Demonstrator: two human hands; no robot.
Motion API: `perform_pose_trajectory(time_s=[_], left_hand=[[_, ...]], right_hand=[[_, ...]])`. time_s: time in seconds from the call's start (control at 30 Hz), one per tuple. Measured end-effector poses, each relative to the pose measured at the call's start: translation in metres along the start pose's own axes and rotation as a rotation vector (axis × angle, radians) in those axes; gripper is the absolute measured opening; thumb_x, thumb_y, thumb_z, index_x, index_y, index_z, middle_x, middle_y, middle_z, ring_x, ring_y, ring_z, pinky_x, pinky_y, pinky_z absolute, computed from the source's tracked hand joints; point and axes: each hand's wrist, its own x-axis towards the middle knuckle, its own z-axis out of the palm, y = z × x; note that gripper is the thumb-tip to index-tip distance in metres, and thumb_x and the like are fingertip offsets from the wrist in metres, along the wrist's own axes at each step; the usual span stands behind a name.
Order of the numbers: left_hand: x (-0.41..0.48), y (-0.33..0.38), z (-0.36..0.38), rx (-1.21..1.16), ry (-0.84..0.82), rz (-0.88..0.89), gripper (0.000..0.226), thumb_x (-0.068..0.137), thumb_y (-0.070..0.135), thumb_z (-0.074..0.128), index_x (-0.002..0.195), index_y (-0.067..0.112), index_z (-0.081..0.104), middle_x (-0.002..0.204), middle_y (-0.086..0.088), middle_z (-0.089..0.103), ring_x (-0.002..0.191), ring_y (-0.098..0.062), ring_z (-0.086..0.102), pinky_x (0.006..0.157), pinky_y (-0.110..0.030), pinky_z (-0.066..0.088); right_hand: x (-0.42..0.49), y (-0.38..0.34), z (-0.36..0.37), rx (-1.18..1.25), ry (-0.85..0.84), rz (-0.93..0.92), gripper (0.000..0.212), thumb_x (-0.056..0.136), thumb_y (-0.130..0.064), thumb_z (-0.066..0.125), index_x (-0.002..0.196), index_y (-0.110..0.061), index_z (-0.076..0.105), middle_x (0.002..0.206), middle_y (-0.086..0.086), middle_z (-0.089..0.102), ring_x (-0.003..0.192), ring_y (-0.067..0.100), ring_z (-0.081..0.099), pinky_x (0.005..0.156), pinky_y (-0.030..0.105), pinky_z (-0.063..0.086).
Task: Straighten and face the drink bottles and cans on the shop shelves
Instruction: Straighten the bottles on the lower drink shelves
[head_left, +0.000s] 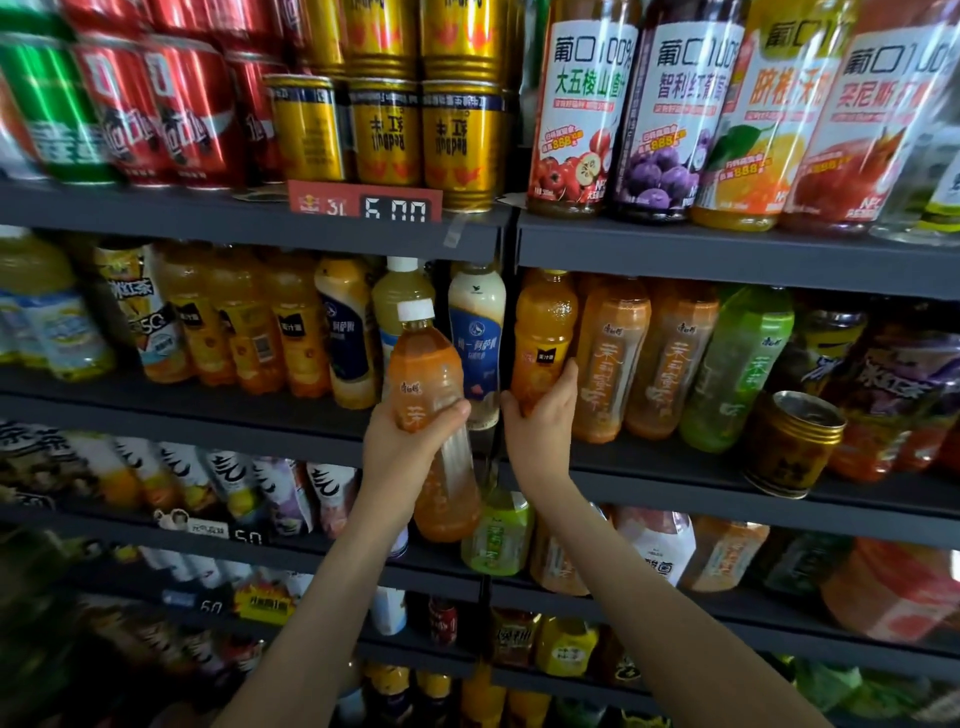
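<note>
My left hand (402, 444) grips an orange tea bottle (434, 384) with a white cap, held upright in front of the second shelf, clear of it. My right hand (540, 421) wraps around the lower part of an orange juice bottle (545, 332) standing at the left end of the right-hand second shelf (727, 486). Two more orange tea bottles (613, 358) stand just right of it, then a green tea bottle (737, 364). A blue-and-white milk tea bottle (475, 332) stands between my two hands, behind them.
A gold can (792, 441) lies tilted at the front of the second shelf to the right. The top shelf holds red cans (156, 109), gold cans (384, 130) and tall juice bottles (582, 109). A price tag (363, 205) clips its edge. Lower shelves carry more bottles.
</note>
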Motion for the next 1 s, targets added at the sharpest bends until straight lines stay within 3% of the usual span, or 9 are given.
perform_pose_trajectory(time_s=[0.07, 0.17, 0.33, 0.5, 0.63, 0.77, 1.0], left_hand=[[-0.001, -0.001, -0.005, 0.010, 0.010, -0.001, 0.047, 0.070, 0.031, 0.083, 0.112, 0.024, 0.063, 0.099, 0.010, 0.070, 0.091, -0.002, 0.065, 0.075, -0.019, 0.047], [-0.004, 0.001, -0.010, 0.044, 0.003, 0.022, 0.025, 0.076, 0.020, 0.077, 0.095, 0.031, 0.064, 0.081, 0.018, 0.070, 0.079, 0.007, 0.065, 0.064, -0.008, 0.045], [-0.008, 0.001, -0.016, 0.056, -0.007, 0.016, 0.030, 0.074, 0.027, 0.080, 0.100, 0.031, 0.066, 0.094, 0.012, 0.072, 0.088, -0.001, 0.066, 0.075, -0.021, 0.047], [-0.010, 0.002, -0.017, 0.105, 0.001, -0.011, 0.054, 0.061, 0.047, 0.083, 0.107, 0.025, 0.066, 0.096, 0.009, 0.072, 0.091, -0.005, 0.066, 0.081, -0.029, 0.049], [-0.015, 0.009, -0.011, 0.147, -0.024, 0.015, 0.025, 0.072, 0.032, 0.081, 0.094, 0.026, 0.069, 0.087, 0.011, 0.073, 0.084, -0.001, 0.066, 0.079, -0.025, 0.048], [-0.019, 0.014, 0.002, 0.203, 0.001, 0.072, 0.027, 0.072, 0.033, 0.081, 0.093, 0.031, 0.064, 0.087, 0.011, 0.070, 0.080, 0.002, 0.064, 0.071, -0.018, 0.045], [-0.012, 0.022, 0.037, 0.271, 0.051, 0.139, 0.038, 0.070, 0.038, 0.081, 0.099, 0.024, 0.061, 0.089, 0.012, 0.066, 0.083, 0.001, 0.061, 0.066, -0.016, 0.044]], right_hand=[[0.006, -0.001, 0.007, 0.004, 0.026, 0.049, 0.084, 0.088, -0.015, 0.065, 0.148, 0.001, 0.009, 0.152, 0.017, 0.023, 0.141, 0.028, 0.022, 0.114, 0.033, 0.023], [0.012, -0.004, 0.012, -0.048, 0.104, 0.055, 0.078, 0.086, -0.016, 0.066, 0.145, 0.003, 0.018, 0.140, 0.020, 0.037, 0.130, 0.032, 0.036, 0.106, 0.037, 0.035], [0.018, -0.007, 0.009, -0.160, 0.120, 0.081, 0.059, 0.084, -0.022, 0.068, 0.129, 0.000, 0.037, 0.123, 0.017, 0.041, 0.117, 0.033, 0.041, 0.092, 0.039, 0.044], [0.003, -0.009, -0.006, -0.116, 0.022, 0.040, 0.064, 0.084, -0.025, 0.068, 0.134, -0.003, 0.035, 0.128, 0.014, 0.045, 0.114, 0.030, 0.049, 0.080, 0.022, 0.035], [-0.009, -0.004, -0.036, -0.084, -0.001, -0.010, 0.061, 0.078, -0.028, 0.074, 0.126, -0.004, 0.044, 0.116, 0.010, 0.055, 0.108, 0.023, 0.052, 0.083, 0.027, 0.039], [-0.021, 0.001, -0.068, -0.036, 0.031, -0.018, 0.058, 0.075, -0.026, 0.078, 0.119, -0.007, 0.045, 0.107, 0.000, 0.047, 0.094, 0.009, 0.043, 0.076, 0.024, 0.035], [-0.022, 0.016, -0.099, -0.009, 0.055, -0.019, 0.050, 0.074, -0.037, 0.077, 0.109, -0.014, 0.051, 0.104, 0.000, 0.055, 0.095, 0.014, 0.053, 0.075, 0.028, 0.043]])
